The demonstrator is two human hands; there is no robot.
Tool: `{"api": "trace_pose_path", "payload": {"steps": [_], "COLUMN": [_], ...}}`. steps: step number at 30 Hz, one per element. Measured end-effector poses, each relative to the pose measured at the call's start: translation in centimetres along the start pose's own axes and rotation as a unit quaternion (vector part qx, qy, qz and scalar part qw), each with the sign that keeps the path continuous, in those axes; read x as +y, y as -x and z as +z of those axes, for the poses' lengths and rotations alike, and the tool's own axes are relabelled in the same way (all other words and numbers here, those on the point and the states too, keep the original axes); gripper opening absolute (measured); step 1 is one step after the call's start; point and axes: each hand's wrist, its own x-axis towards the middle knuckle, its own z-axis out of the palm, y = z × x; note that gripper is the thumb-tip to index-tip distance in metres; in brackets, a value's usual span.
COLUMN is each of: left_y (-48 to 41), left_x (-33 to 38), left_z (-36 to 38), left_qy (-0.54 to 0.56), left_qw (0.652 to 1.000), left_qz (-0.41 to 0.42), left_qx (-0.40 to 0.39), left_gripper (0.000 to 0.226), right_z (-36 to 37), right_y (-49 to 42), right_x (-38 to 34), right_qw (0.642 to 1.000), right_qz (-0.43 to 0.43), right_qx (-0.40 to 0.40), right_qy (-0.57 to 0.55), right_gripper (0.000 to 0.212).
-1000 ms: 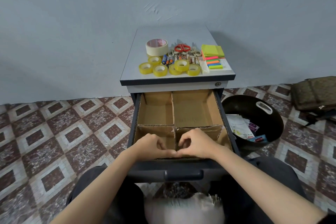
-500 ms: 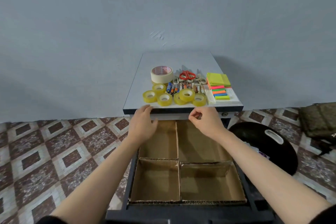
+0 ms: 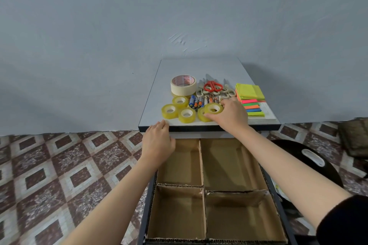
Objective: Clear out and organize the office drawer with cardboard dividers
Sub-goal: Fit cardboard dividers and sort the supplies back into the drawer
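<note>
The open drawer point(image 3: 151, 195) holds cardboard dividers point(image 3: 201, 167) that split it into several bare compartments. On the cabinet top point(image 3: 199, 69) lie yellow tape rolls point(image 3: 169, 111), a wide masking tape roll point(image 3: 183, 85), batteries point(image 3: 196, 102), red scissors point(image 3: 212, 86) and sticky notes point(image 3: 250, 92). My right hand point(image 3: 229, 115) grips one yellow tape roll point(image 3: 213, 108) that sits on top of another. My left hand point(image 3: 158, 141) rests with fingertips at the cabinet's front left edge, holding nothing.
A black bin point(image 3: 310, 163) with a white handle stands on the floor to the right of the drawer. A dark bag point(image 3: 354, 137) lies at the far right on the patterned tile floor point(image 3: 59, 175). A grey wall rises behind the cabinet.
My hands left the drawer's front divider and rose to the cabinet top. My right hand reached forward and took hold of a yellow tape roll; my left hand stayed at the front edge.
</note>
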Motion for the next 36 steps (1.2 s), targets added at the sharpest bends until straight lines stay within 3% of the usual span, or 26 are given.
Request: {"api": "trace_pose_path", "payload": {"steps": [3,5,7,11,14,17,27,32,36], "left_y": [-0.6,-1.7,-3.3,-6.2,-7.4,-7.9,-3.7,0.8,2.6], "left_x": [-0.1,-0.3,-0.8,-1.1,-1.4,-1.3,-1.7,0.6,3.3], "left_z": [-0.5,-1.2,-1.7,-1.9,-1.6,-1.3,-2.6,-4.0,-2.7], "left_qy": [0.015,0.079,0.159,0.223,0.199,0.182,0.179,0.241,0.211], "left_qw": [1.000,0.993,0.978,0.967,0.968,0.970,0.972,0.963,0.963], "left_qz": [-0.021,-0.085,-0.133,-0.113,-0.085,-0.066,-0.128,-0.047,0.030], "left_qx": [-0.010,-0.010,-0.004,-0.056,-0.125,-0.147,-0.077,-0.112,-0.165], "left_gripper": [0.034,0.031,0.036,0.059,0.072,0.072,0.068,0.062,0.060], "right_z": [0.1,0.2,0.2,0.2,-0.3,-0.9,-1.1,-0.9,-0.7], "right_y": [-0.1,-0.3,-0.4,-0.2,0.4,1.7,7.8,9.6,10.4], "right_x": [-0.2,-0.1,-0.1,0.1,0.4,0.9,4.7,7.9,10.1], "right_qw": [1.000,1.000,1.000,1.000,0.998,0.995,0.993,0.993,0.988], "right_qz": [0.001,0.001,0.005,0.002,-0.016,-0.027,-0.012,0.021,0.049], "right_qx": [0.000,0.001,0.002,0.012,0.022,0.025,-0.033,-0.079,-0.119], "right_qy": [0.005,0.003,0.001,-0.024,-0.064,-0.087,-0.114,-0.083,-0.079], "right_gripper": [0.056,0.053,0.049,0.049,0.053,0.054,0.046,0.050,0.052]}}
